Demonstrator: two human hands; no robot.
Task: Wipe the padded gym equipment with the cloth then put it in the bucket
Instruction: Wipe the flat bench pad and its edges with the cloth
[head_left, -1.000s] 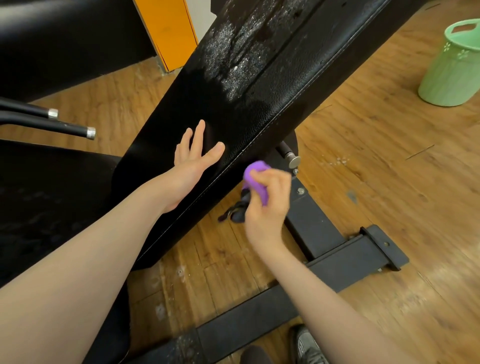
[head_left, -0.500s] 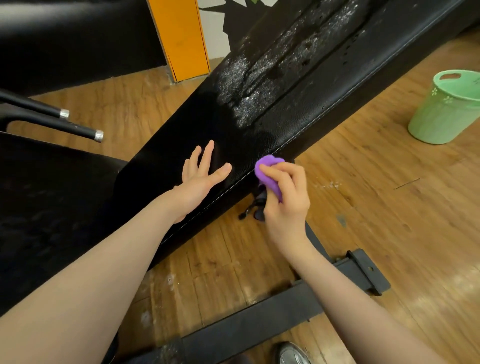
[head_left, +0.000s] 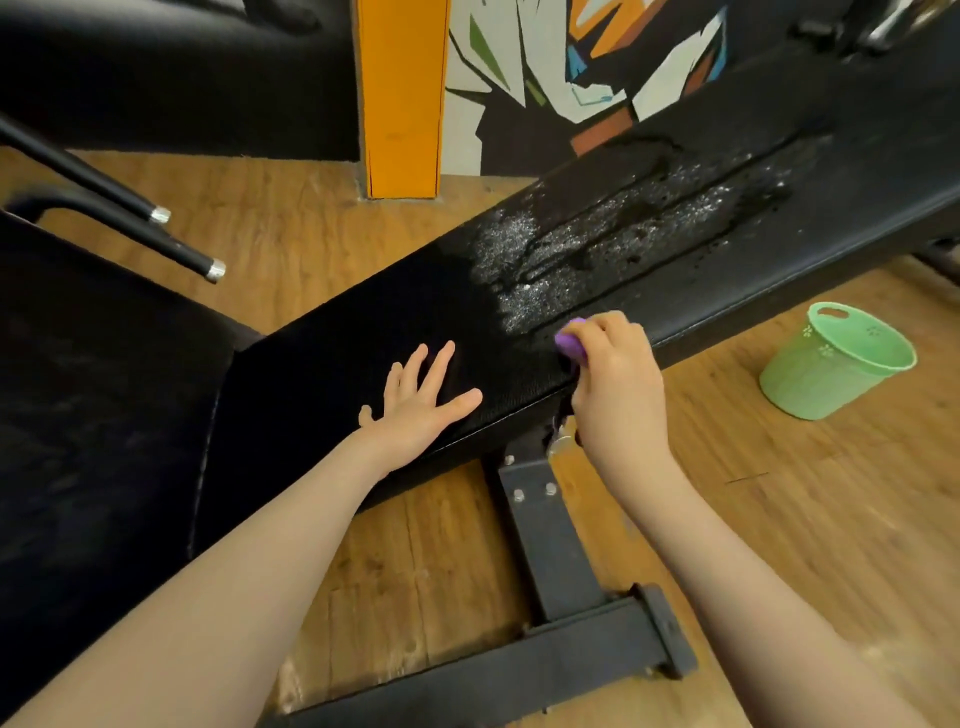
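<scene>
A long black padded bench (head_left: 675, 270) runs diagonally from lower left to upper right, with a wet, glistening patch on its top. My left hand (head_left: 421, 397) lies flat on the dry part of the pad, fingers spread. My right hand (head_left: 615, 387) grips a balled-up purple cloth (head_left: 569, 343) and holds it against the pad's near edge, just below the wet patch. Most of the cloth is hidden inside my fingers. A light green plastic bucket (head_left: 831, 371) stands on the wooden floor to the right, tilted slightly in view.
The bench's black steel frame (head_left: 550, 561) and cross foot lie on the wood floor below my arms. A second black pad (head_left: 93, 415) fills the left side, with two black handle bars (head_left: 171, 244) above it. An orange pillar (head_left: 402, 98) and painted wall stand behind.
My right hand has carried the purple cloth up from beside the bench's underside onto the pad's near edge. The view has lifted, so the bucket now sits lower and closer. My left hand stays flat.
</scene>
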